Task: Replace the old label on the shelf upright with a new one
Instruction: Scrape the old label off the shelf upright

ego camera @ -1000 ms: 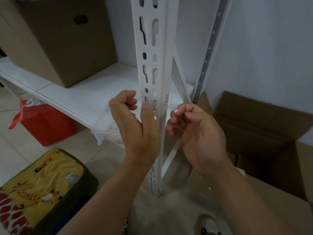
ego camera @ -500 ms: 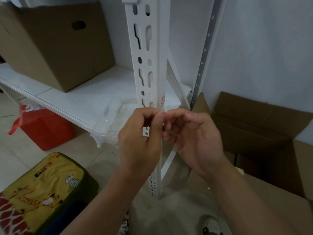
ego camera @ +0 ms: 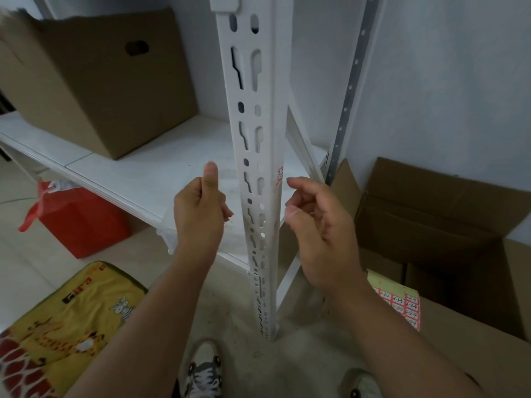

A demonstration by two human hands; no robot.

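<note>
The white slotted shelf upright [ego camera: 258, 133] stands in the middle of the view. A small label with red print [ego camera: 280, 176] sticks on its right face at about hand height. My left hand [ego camera: 201, 211] is just left of the upright, apart from it, fingers curled into a fist with the thumb up and nothing visible in it. My right hand [ego camera: 319, 225] hovers just right of the upright, below the label, with thumb and curled fingers apart and holding nothing. A yellow sheet of red-printed labels [ego camera: 400, 300] lies on a cardboard box by my right forearm.
A closed cardboard box [ego camera: 94, 81] sits on the white shelf board [ego camera: 115, 168]. A clear plastic container [ego camera: 168, 234] juts over the board's edge. An open cardboard box [ego camera: 436, 225] stands on the right. A red bag [ego camera: 80, 222], a yellow cushion [ego camera: 69, 326] and my shoes are on the floor.
Half a second ago both hands were pressed together at the upright. They have since drawn apart, left hand to the left, right hand to the right, uncovering the label.
</note>
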